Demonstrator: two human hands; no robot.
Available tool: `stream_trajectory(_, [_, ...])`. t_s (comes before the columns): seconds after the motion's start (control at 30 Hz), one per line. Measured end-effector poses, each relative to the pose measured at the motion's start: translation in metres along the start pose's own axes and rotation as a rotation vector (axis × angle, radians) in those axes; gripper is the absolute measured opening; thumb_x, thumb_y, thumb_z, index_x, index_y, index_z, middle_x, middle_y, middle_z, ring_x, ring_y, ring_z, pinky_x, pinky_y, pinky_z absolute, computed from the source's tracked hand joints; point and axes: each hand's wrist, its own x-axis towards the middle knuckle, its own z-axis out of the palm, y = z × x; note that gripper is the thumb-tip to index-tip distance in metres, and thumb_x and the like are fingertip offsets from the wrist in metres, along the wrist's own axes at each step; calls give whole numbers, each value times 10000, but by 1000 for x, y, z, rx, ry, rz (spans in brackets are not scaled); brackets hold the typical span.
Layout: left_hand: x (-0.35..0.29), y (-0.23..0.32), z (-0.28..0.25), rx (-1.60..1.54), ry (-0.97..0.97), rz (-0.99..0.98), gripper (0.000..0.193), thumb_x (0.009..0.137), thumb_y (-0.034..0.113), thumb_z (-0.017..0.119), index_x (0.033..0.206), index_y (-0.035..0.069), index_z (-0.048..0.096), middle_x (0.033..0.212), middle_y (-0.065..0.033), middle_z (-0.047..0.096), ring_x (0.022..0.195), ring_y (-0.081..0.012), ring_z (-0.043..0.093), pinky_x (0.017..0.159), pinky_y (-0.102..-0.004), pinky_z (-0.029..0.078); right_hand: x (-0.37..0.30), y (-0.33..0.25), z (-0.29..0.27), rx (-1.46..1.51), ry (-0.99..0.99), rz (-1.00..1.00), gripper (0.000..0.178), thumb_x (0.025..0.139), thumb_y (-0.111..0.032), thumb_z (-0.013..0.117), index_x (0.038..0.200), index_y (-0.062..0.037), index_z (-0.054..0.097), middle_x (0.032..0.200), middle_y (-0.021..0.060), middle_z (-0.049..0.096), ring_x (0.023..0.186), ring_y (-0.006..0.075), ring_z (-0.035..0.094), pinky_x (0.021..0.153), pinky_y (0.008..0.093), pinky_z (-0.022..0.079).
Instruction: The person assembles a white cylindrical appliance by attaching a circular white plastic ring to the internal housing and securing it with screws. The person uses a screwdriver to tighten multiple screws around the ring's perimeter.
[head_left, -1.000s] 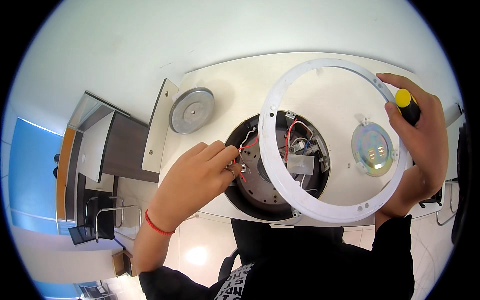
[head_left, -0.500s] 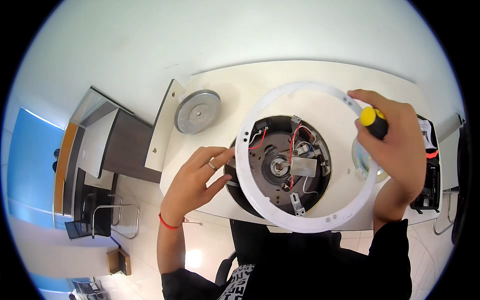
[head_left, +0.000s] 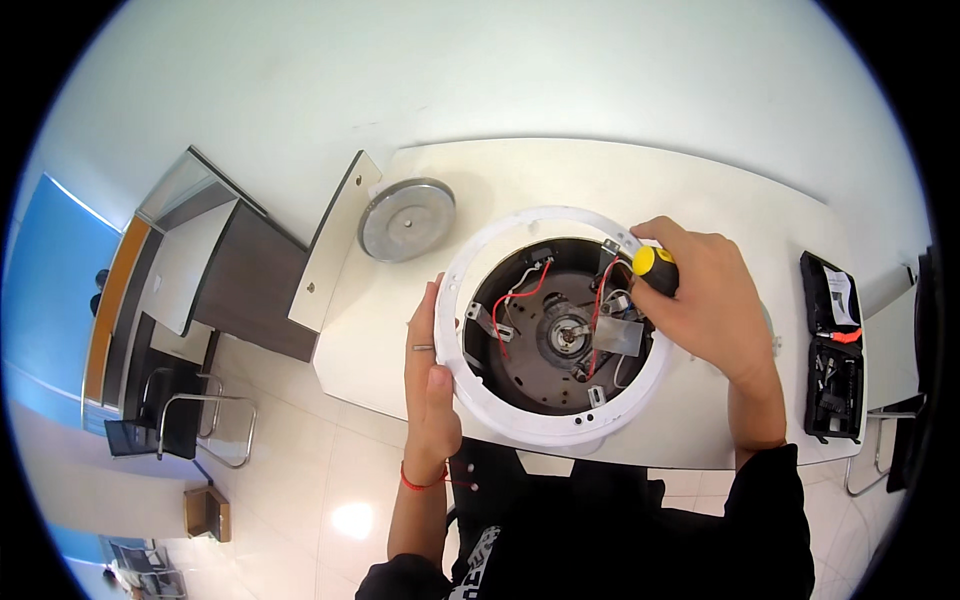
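Note:
A white ring (head_left: 485,408) with small holes lies over the top of a round dark housing (head_left: 520,378), roughly in line with it; whether they touch is hard to tell. Inside the housing are red and white wires, metal brackets and a round central socket. My left hand (head_left: 428,390) is against the ring's left outer edge, its fingers stretched out flat. My right hand (head_left: 700,290) is closed round a screwdriver (head_left: 656,268) with a yellow and black handle, its shaft hidden. That hand's fingertips also touch the ring's upper right edge.
A round grey metal cover (head_left: 407,220) lies at the back left of the white table (head_left: 740,200). An open black tool case (head_left: 833,345) stands at the right edge. A clear round piece (head_left: 768,325) is mostly hidden behind my right forearm. Left are a cabinet (head_left: 240,275) and chair (head_left: 180,415).
The ring has moved left and down, from tilted and offset to over the housing. My right hand went left with it, screwdriver in hand. My left hand straightened along the ring's side.

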Motion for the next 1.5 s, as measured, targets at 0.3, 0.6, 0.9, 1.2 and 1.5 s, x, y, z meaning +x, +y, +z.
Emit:
stream_trajectory(0.3, [-11, 8, 25, -222, 52, -20, 934, 1050, 706, 355, 1660, 4, 268, 1654, -152, 381, 1427, -263, 457, 1185, -429, 404, -6, -2, -10, -58, -63, 30, 319, 777, -158, 750, 1056, -22, 680, 665, 181, 661, 640, 387, 667, 638, 452, 519])
stream_trajectory(0.6, [-12, -4, 35, -277, 47, -54, 903, 1073, 683, 363, 1658, 3, 252, 1638, -152, 405, 1480, -253, 448, 1223, -415, 377, -5, 1, -9, -83, -135, 59, 360, 784, -169, 730, 1098, 2, 685, 699, 194, 679, 683, 394, 682, 662, 464, 527])
stream_trajectory(0.9, [-8, -8, 36, -241, 62, -94, 885, 1079, 680, 322, 1650, 4, 293, 1583, -143, 449, 1469, -248, 448, 1223, -406, 364, -6, 8, -11, -60, -181, 34, 376, 773, -110, 716, 1134, -12, 676, 680, 193, 666, 631, 395, 669, 621, 450, 507])
stream_trajectory(1.2, [-9, -10, 34, -215, 30, -34, 888, 1075, 681, 329, 1637, -6, 308, 1603, -150, 436, 1472, -245, 441, 1220, -413, 364, 0, 15, -14, 39, -296, 12, 405, 810, -114, 764, 1188, -17, 654, 721, 191, 669, 664, 384, 665, 642, 433, 488])
stream_trajectory(1.5, [-17, -18, 30, -141, 36, -19, 912, 1064, 684, 348, 1631, -27, 289, 1619, -158, 402, 1497, -265, 412, 1237, -430, 335, 11, 17, -20, 130, -379, 86, 442, 833, -195, 765, 1215, 17, 696, 731, 201, 695, 669, 375, 688, 661, 416, 534])
